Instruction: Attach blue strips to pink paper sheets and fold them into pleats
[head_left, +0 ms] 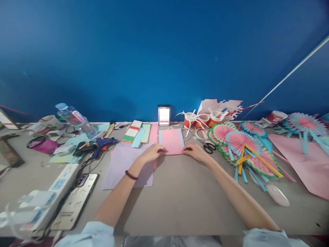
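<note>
A pink sheet of paper [171, 141] with light blue strips along its left and right sides lies flat in the middle of the grey table. My left hand [153, 152] holds its near left corner, fingers pressed together at the edge. At the near right corner, my right hand [194, 151] grips the edge with closed fingers. A dark bead bracelet circles my left wrist. Under my left forearm is a large lavender sheet [123, 161]. Black-handled scissors [209, 148] lie just right of my right hand.
Folded paper fans [243, 145] and a white mouse [277, 195] lie right; paper cups [189, 120] stand behind. A phone screen [164, 115] leans on the blue wall. At left are a blue glue gun [102, 145], bottle [77, 120], power strip [55, 192] and phone [75, 202].
</note>
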The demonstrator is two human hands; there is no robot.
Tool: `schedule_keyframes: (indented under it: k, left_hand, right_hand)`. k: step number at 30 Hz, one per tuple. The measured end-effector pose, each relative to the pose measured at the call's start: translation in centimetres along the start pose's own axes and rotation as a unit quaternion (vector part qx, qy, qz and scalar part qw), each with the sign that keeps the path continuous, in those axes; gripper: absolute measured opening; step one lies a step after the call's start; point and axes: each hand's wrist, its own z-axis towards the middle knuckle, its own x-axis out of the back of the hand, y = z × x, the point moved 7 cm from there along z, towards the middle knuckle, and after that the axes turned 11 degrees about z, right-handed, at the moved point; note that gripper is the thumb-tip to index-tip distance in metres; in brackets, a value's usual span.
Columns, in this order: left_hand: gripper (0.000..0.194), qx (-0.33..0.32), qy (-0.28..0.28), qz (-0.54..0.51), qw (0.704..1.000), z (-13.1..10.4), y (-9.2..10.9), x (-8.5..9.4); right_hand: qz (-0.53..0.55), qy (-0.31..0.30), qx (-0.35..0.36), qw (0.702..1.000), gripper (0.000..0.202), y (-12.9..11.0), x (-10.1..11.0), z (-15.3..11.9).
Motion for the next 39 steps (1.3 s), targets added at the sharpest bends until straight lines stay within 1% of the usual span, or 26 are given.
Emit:
schedule_keyframes:
  k: [2,6,11,19,24,29,39]
  left_hand:
    - [0.018,0.009,0.005,-0.004,1.0,0.1,-0.2,0.0]
    - [0.017,0.023,0.019,-0.015,0.999,0.2,-0.4,0.2]
    - [0.016,0.032,0.031,-0.017,0.999,0.4,-0.6,0.3]
    - [0.015,0.033,0.044,-0.028,0.998,0.4,-1.3,0.1]
    - [0.012,0.051,0.04,-0.046,0.997,0.5,-1.8,0.0]
    - [0.015,0.069,0.025,-0.076,0.994,0.6,-2.5,-0.2]
    - [0.016,0.056,0.019,-0.053,0.997,0.9,-2.3,-0.3]
  right_hand:
    - [0.011,-0.019,-0.001,1.0,0.02,0.1,0.2,0.1]
    - [-0.003,-0.026,-0.003,1.0,0.019,0.6,0.5,0.7]
    - [-0.002,-0.05,-0.018,0.999,0.018,1.3,0.3,1.6]
    - [-0.004,-0.031,-0.031,0.999,0.016,1.3,0.2,1.5]
    - [0.002,-0.023,-0.037,0.999,0.015,1.5,0.2,1.5]
    - [0.007,-0.023,-0.038,0.999,0.016,1.6,0.2,1.5]
    - [0.008,-0.029,-0.044,0.999,0.017,1.5,0.3,1.3]
